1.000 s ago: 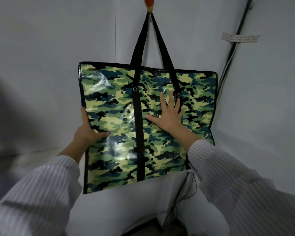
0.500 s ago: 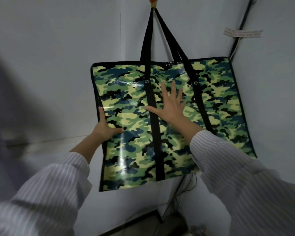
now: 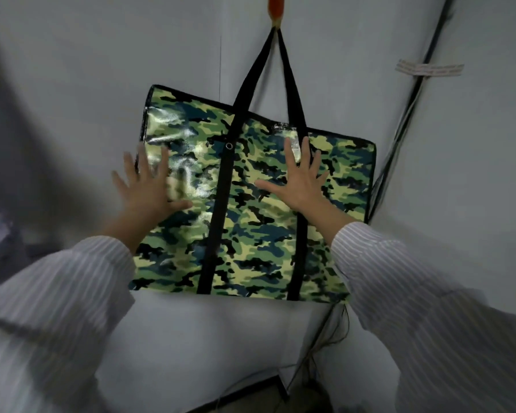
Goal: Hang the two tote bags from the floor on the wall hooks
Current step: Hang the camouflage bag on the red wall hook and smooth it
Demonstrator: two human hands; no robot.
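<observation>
A glossy green camouflage tote bag (image 3: pixel 251 222) hangs flat against the white wall, its black handles (image 3: pixel 276 70) looped over an orange wall hook (image 3: pixel 276 7) at the top of the view. My left hand (image 3: pixel 148 189) is spread open over the bag's left edge, slightly blurred. My right hand (image 3: pixel 303 186) lies flat with fingers apart on the bag's right half, covering part of the right black strap. Neither hand grips anything. A second tote bag is not in view.
The bag hangs near a room corner. Black cables (image 3: pixel 399 138) run down the corner to the floor (image 3: pixel 251 397), with a white label (image 3: pixel 429 70) taped across them. A dark blurred shape (image 3: pixel 0 174) stands at the left.
My left hand let go of the bag's left edge and now lies open on its face. The bag swung back from its rightward tilt and hangs straighter.
</observation>
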